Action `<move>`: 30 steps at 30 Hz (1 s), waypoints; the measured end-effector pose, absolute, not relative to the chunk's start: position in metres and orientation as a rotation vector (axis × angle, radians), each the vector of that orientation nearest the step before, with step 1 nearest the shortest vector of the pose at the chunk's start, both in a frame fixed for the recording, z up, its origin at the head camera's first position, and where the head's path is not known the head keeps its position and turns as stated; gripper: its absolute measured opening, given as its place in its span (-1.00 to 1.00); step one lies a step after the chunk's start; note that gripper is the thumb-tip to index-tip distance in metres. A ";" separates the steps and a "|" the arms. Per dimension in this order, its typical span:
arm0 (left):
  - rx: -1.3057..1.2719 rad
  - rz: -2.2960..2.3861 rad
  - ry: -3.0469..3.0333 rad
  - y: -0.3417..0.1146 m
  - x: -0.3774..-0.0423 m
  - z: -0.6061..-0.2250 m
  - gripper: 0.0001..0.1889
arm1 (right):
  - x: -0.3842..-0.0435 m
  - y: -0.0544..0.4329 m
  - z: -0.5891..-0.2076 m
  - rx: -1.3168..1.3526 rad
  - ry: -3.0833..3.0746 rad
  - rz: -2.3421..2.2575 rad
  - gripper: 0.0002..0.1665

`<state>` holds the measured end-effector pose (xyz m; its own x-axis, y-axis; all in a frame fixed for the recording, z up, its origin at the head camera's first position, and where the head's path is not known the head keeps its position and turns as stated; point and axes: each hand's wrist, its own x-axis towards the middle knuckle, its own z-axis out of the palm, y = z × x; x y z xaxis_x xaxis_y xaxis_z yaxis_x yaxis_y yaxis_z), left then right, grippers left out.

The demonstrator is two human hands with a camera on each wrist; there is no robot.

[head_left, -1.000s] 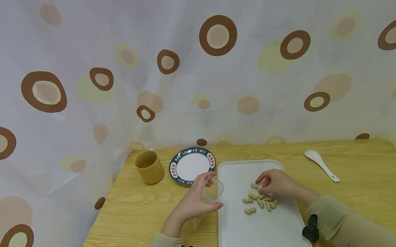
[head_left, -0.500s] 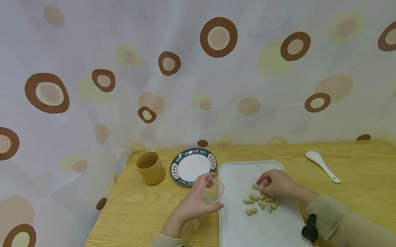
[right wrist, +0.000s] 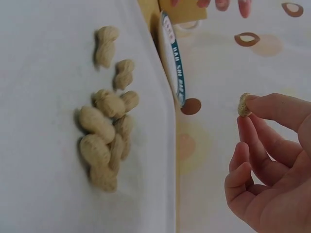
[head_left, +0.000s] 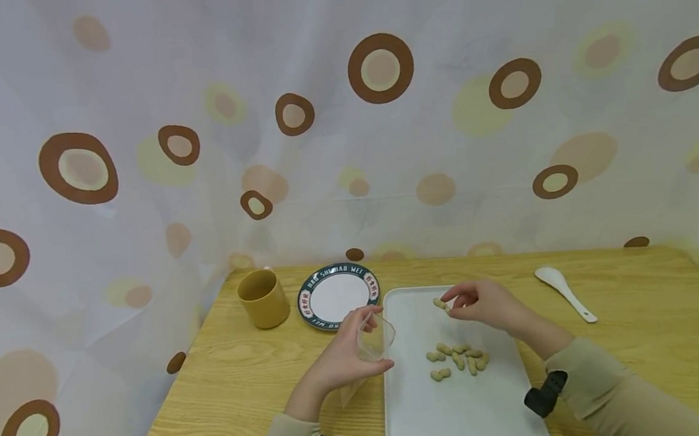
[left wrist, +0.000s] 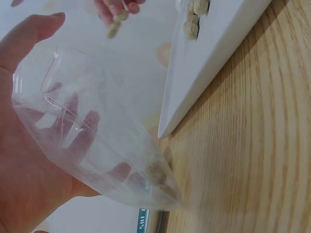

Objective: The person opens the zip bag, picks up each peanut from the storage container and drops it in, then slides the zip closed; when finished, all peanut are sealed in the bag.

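Note:
My left hand (head_left: 342,359) holds a clear plastic bag (left wrist: 109,150) beside the tray's left edge, thumb and fingers spread apart around its mouth. Tan peanut shapes (left wrist: 156,174) show blurred through the plastic near the bag's lower corner. Above the far part of the white tray (head_left: 453,422), my right hand (head_left: 485,307) pinches one unshelled peanut (right wrist: 244,105) between thumb and fingertips. Several more peanuts (right wrist: 99,124) lie in a loose group on the tray, some touching one another.
A mustard-yellow mug (head_left: 265,301) stands at the table's back left. Right of it lies a white plate (head_left: 339,297) with a dark green lettered rim. Toward the right rests a white spoon (head_left: 565,294). A patterned curtain (head_left: 340,140) hangs behind the table.
My right hand has risen from the peanut group and moved toward the tray's far side, now with a peanut in its fingertips. My left hand and the bag have stayed in place.

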<state>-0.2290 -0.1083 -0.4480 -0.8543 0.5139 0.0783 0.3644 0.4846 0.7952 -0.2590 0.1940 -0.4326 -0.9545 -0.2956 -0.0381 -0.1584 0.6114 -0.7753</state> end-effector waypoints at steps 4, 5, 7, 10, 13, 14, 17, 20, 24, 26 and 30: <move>0.751 1.298 2.557 -0.108 -0.229 -0.449 -0.12 | -0.254 0.185 -0.421 -0.424 2.655 -1.313 -0.67; 0.749 1.295 2.558 -0.108 -0.228 -0.449 -0.12 | -0.252 0.182 -0.418 -0.434 2.652 -1.322 -0.68; 0.744 1.292 2.559 -0.108 -0.228 -0.450 -0.12 | -0.249 0.175 -0.412 -0.465 2.653 -1.331 -0.68; 0.735 1.292 2.557 -0.108 -0.228 -0.450 -0.13 | -0.245 0.165 -0.403 -0.508 2.652 -1.352 -0.70; 0.734 1.298 2.550 -0.108 -0.228 -0.450 -0.12 | -0.241 0.153 -0.395 -0.551 2.640 -1.377 -0.71; 0.737 1.299 2.549 -0.108 -0.228 -0.449 -0.12 | -0.240 0.149 -0.393 -0.564 2.633 -1.386 -0.71; 0.749 1.301 2.549 -0.108 -0.229 -0.449 -0.12 | -0.238 0.138 -0.388 -0.606 2.624 -1.390 -0.72; 0.765 1.294 2.557 -0.107 -0.230 -0.449 -0.12 | -0.235 0.129 -0.386 -0.637 2.613 -1.380 -0.74; 0.779 1.290 2.559 -0.106 -0.230 -0.449 -0.10 | -0.232 0.119 -0.387 -0.684 2.605 -1.351 -0.73; 0.775 1.294 2.549 -0.106 -0.229 -0.449 -0.09 | -0.232 0.116 -0.389 -0.705 2.606 -1.332 -0.74; 0.758 1.302 2.530 -0.105 -0.230 -0.449 -0.08 | -0.231 0.110 -0.392 -0.763 2.610 -1.310 -0.75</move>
<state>-0.2296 -0.1052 -0.4489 -0.8493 0.5247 0.0573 0.3516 0.4814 0.8028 -0.2308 0.1103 -0.3917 -0.8652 -0.4886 0.1126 -0.3822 0.4973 -0.7788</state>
